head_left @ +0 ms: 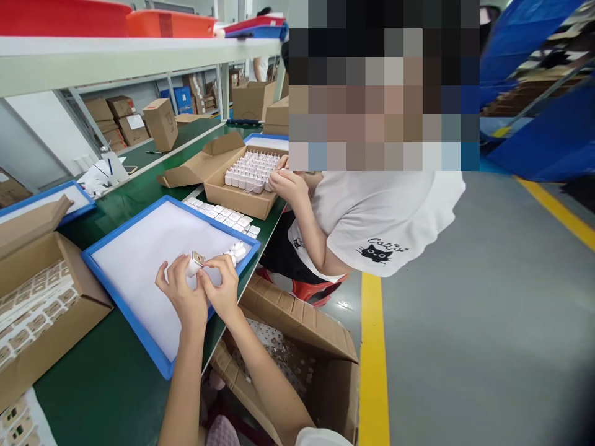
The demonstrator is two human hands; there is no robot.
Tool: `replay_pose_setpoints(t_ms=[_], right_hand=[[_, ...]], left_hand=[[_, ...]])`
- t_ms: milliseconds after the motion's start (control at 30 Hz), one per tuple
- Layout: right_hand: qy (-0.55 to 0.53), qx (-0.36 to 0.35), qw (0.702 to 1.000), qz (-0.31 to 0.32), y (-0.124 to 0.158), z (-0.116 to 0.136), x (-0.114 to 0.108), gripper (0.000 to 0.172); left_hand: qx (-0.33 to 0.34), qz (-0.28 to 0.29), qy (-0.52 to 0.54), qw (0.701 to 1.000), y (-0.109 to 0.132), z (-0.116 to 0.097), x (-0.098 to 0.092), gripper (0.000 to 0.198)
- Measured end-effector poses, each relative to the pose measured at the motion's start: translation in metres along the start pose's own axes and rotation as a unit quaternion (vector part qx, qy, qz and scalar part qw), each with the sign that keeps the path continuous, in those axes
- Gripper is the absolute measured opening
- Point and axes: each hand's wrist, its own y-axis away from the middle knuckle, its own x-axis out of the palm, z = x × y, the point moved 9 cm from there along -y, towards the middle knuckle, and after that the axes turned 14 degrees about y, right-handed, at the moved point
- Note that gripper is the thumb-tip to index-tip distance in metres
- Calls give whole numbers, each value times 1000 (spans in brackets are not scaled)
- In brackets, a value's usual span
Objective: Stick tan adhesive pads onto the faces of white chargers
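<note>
My left hand (179, 291) and my right hand (222, 282) meet over the near right part of a blue-framed white tray (139, 248). Together they pinch a small white charger plug (194, 262) with metal prongs at its top. Both hands have their fingers closed around it. A few more white plugs (237, 251) lie on the tray just beyond my right hand. A row of white plugs (223, 214) lies along the tray's far edge.
A person in a white T-shirt (372, 223) sits to the right, hands at a cardboard box of white plugs (251, 173). An open box (37, 310) stands at my left. Another open carton (302, 365) sits below the bench. Shelves with boxes rise behind.
</note>
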Motion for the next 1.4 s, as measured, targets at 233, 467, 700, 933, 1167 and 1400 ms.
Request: replay_pose_setpoints(t_ms=[233, 467, 700, 933, 1167, 1400], right_hand=[[10, 6, 1000, -5, 5, -6, 2, 6], [13, 10, 1000, -5, 5, -6, 2, 5], [21, 20, 1000, -7, 5, -9, 1, 4], [23, 16, 1000, 13, 5, -8, 4, 4], [18, 21, 1000, 9, 6, -10, 4, 3], [21, 25, 999, 19, 6, -12, 7, 5]], left_hand=[[0, 2, -5, 1000, 1, 2, 3, 28], [-2, 8, -3, 1000, 2, 3, 4, 28], [-8, 12, 6, 1000, 2, 3, 4, 27], [-14, 7, 9, 1000, 2, 3, 4, 26], [-15, 4, 11, 1000, 3, 3, 4, 27], [-15, 2, 10, 1000, 3, 5, 4, 26]])
